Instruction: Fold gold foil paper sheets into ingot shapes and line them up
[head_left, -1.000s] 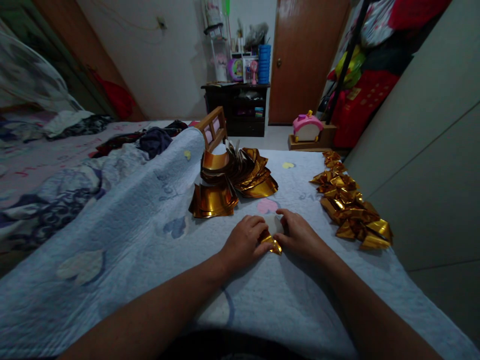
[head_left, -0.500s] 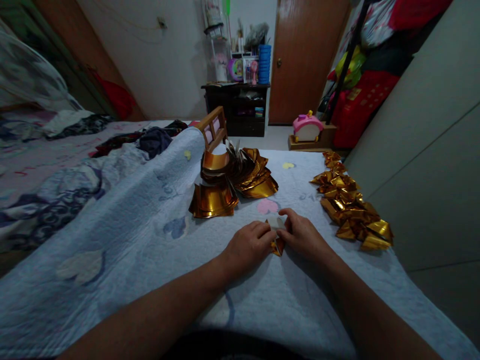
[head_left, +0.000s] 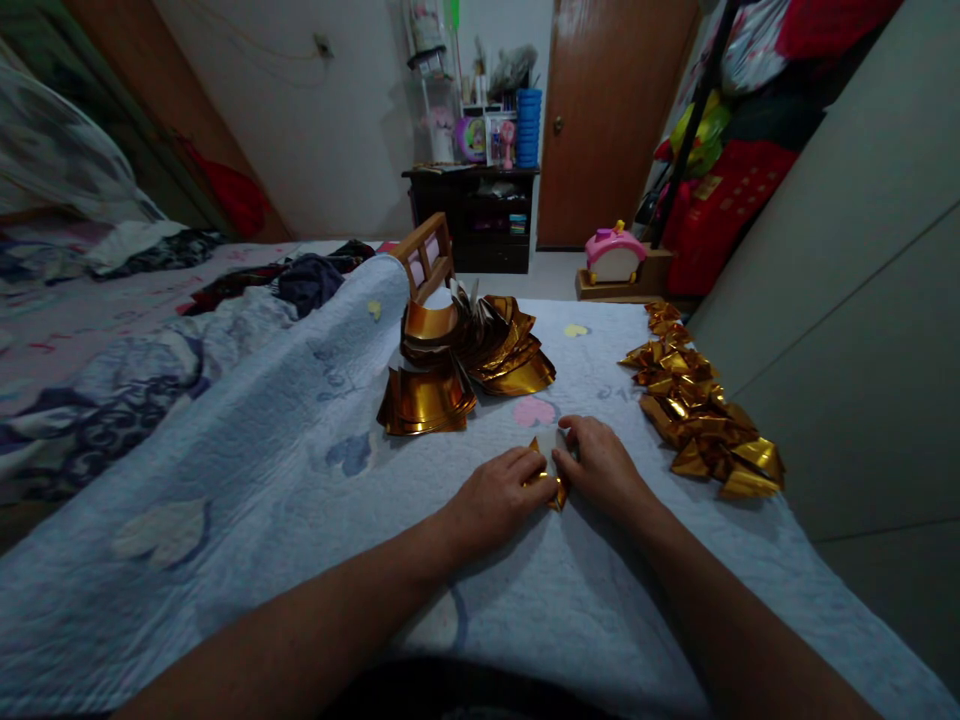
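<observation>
At the near edge, 2 bare forearms reach in over a pale blue quilt patterned with hearts. Near the middle, the left hand lies low, its fingers bent and closed over a small foil piece, gripping it against the quilt. The piece shows shiny gold beside the fingertips and a pale face toward its far side. The right hand is just beside it, fingers curled, thumb and forefinger parted at the right edge of the piece; whether they pinch it, I cannot tell

To the right, well apart from the hands, a long heap of folded gold pieces runs from near to far along the edge of the quilt, by a pale panel. Farther off and to the left of the right hand, flat gold sheets lie in overlapping, fanned bundles, with pale edges standing up at the far side. Just behind them is a wooden frame. On the far left, dark clothes lie beyond the raised side of the quilt

Farthest away are a pink toy, a red case, a dark cabinet and a brown door
</observation>
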